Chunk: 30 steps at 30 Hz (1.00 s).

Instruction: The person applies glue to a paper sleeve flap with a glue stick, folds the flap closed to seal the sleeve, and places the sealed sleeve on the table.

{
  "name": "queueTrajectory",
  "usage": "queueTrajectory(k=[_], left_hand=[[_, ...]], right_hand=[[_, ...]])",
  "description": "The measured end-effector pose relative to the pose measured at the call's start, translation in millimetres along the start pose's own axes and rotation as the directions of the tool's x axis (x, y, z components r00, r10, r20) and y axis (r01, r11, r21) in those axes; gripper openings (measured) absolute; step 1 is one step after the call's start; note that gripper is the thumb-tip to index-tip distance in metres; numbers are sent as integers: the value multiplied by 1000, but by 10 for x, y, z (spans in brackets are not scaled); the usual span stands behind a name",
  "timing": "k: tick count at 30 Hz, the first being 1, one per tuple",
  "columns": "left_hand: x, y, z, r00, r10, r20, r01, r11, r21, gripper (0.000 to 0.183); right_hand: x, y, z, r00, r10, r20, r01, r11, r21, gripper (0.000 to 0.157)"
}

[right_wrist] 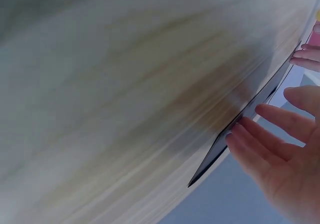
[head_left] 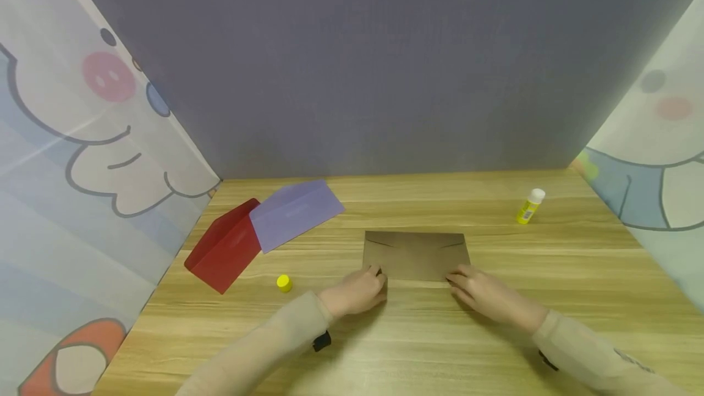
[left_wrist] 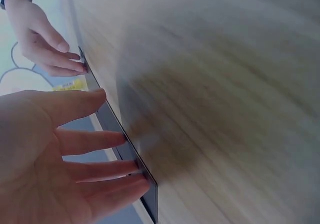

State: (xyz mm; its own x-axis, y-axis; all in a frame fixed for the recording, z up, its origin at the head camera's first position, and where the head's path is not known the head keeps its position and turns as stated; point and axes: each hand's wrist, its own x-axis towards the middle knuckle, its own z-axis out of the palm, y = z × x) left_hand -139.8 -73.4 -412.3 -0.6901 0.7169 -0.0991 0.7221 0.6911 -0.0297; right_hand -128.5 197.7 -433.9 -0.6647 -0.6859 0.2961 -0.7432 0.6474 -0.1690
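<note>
A brown envelope [head_left: 416, 254] lies flat in the middle of the table, its flap creases along the far side. At its near left corner is my left hand [head_left: 357, 291], fingertips touching the envelope. The left wrist view shows that hand's fingers [left_wrist: 107, 170] fairly straight, with the thumb apart from the surface. My right hand [head_left: 491, 296] touches the near right corner. Seen from the right wrist, its fingers [right_wrist: 272, 140] are extended along the envelope's edge [right_wrist: 212, 156] and the thumb stands away.
A red envelope [head_left: 228, 249] and a purple envelope [head_left: 297, 212] overlap at the back left of the wooden table [head_left: 418, 347]. A small yellow cap [head_left: 283, 283] sits left of my left hand. A yellow-and-white glue stick [head_left: 530, 206] is at the back right. A grey panel [head_left: 385, 66] rises behind.
</note>
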Motion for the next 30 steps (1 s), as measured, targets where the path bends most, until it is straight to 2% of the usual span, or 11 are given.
queueTrajectory(k=[6,16,21,30], left_hand=[[132,-20,-24,997,-47,69,49,998,-30,37],[411,-124,-67,985,-109,133,119,991,-65,30],[534,-191,-68,972,-167,166,190,973,-132,30],[749,-369,-85,952,-236,197,276,937,-213,40]], right_hand=[[49,84,42,1000,1,2,-1,999,-32,29],[215,275,51,992,105,70,-104,994,-19,32],[315,368,50,984,149,95,-150,989,7,34],[532,555,58,961,225,159,-236,970,55,38]])
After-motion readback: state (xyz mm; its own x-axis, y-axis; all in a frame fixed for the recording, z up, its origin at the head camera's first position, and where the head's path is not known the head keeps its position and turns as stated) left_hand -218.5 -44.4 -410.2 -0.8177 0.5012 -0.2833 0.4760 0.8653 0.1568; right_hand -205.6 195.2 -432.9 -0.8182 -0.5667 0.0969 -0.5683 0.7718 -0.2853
